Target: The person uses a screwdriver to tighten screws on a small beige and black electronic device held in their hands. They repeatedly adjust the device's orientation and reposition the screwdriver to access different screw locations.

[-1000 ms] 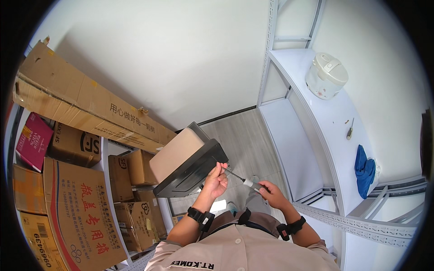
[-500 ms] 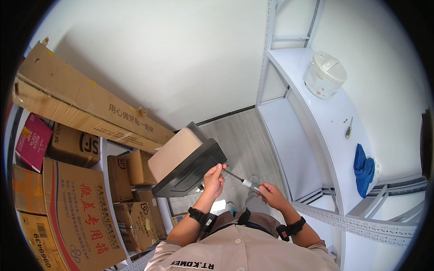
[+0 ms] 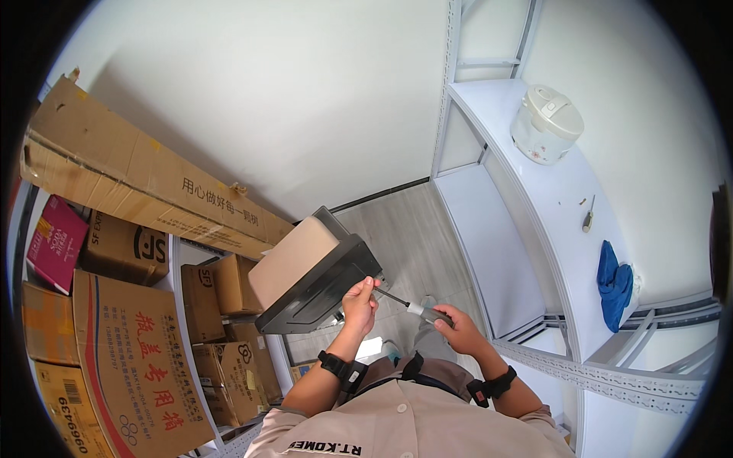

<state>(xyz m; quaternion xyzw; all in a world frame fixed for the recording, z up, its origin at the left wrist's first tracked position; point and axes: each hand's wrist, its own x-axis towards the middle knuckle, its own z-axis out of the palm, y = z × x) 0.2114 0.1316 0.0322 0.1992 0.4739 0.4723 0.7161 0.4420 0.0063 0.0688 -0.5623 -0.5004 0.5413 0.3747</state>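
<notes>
My right hand [image 3: 456,329] is wrapped round the grey-and-white handle of a screwdriver [image 3: 432,314]. Its thin dark shaft points left and away, ending at the fingertips of my left hand [image 3: 360,303]. Thumb and forefinger of that left hand are pinched together at the shaft's tip, against the edge of a dark grey panel [image 3: 317,290]. What sits between them is too small to make out. The panel stands tilted, with a tan boxy block [image 3: 294,259] against its far side.
Cardboard boxes [image 3: 137,359] fill the left shelving, with a long carton [image 3: 153,172] on top. A white curved shelf [image 3: 550,206] on the right bears a rice cooker [image 3: 547,124], another screwdriver [image 3: 588,220], small screw-like bits and a blue cloth [image 3: 613,286].
My right hand has shifted slightly left and forward along the screwdriver handle, with its fingers in a changed grip. My left hand and the panel have hardly moved.
</notes>
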